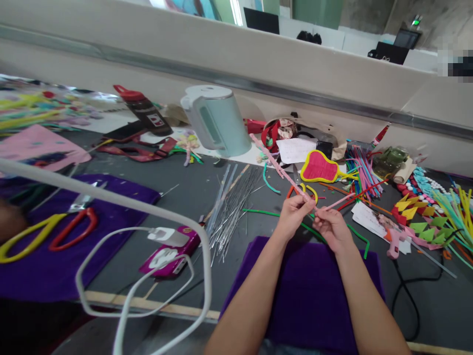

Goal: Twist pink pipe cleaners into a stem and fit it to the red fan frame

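A long pink pipe cleaner strand point(278, 167), looking twisted and thick toward its far end, slants up and left from my fingers. My left hand point(296, 213) pinches it near its lower end. Close beside, my right hand point(331, 224) is closed on the same strand, and a thinner pink end point(340, 200) sticks out to the right. Both hands are above the edge of a purple cloth point(306, 291). Green pipe cleaners point(264, 212) lie on the table around my hands. Just beyond is a pink shape with a yellow border point(320, 166).
A white cable point(210, 276) loops across the left foreground over a magenta power bank point(173, 254). Scissors point(76, 229) lie at left near another person's blurred hand point(11, 219). Metal wires point(232, 222), a kettle point(221, 121), a bottle point(146, 113) and a pink glue gun point(396, 242) are around.
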The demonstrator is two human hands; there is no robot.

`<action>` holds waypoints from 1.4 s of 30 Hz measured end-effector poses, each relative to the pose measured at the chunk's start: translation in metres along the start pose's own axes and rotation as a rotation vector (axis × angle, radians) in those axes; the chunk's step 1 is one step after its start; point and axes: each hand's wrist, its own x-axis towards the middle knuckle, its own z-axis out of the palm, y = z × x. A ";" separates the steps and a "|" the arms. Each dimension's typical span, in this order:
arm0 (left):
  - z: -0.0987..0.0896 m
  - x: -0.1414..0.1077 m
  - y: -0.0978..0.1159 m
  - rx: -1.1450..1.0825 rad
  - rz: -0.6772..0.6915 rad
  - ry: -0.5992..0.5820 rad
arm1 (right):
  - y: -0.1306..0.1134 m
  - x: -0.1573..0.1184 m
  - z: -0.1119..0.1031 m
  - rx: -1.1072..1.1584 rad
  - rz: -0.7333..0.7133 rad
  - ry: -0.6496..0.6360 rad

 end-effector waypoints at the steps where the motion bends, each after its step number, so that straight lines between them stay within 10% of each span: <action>1: 0.000 0.000 0.001 0.000 0.006 -0.009 | 0.000 0.000 0.000 0.056 0.037 -0.022; 12: 0.004 0.000 -0.007 0.004 -0.082 0.096 | -0.001 -0.011 -0.002 -1.204 -1.022 0.245; 16: 0.001 0.001 -0.007 -0.067 -0.088 0.097 | 0.001 -0.009 0.000 -1.004 -0.874 0.225; 24: 0.000 -0.001 -0.002 -0.034 0.023 -0.010 | -0.002 -0.002 0.000 -0.026 -0.028 -0.032; 34: 0.005 -0.001 -0.008 -0.026 -0.132 0.097 | 0.001 -0.012 0.001 -1.156 -0.974 0.230; 42: 0.002 0.000 -0.002 0.011 -0.051 0.061 | -0.002 -0.005 0.002 -0.470 -0.415 0.132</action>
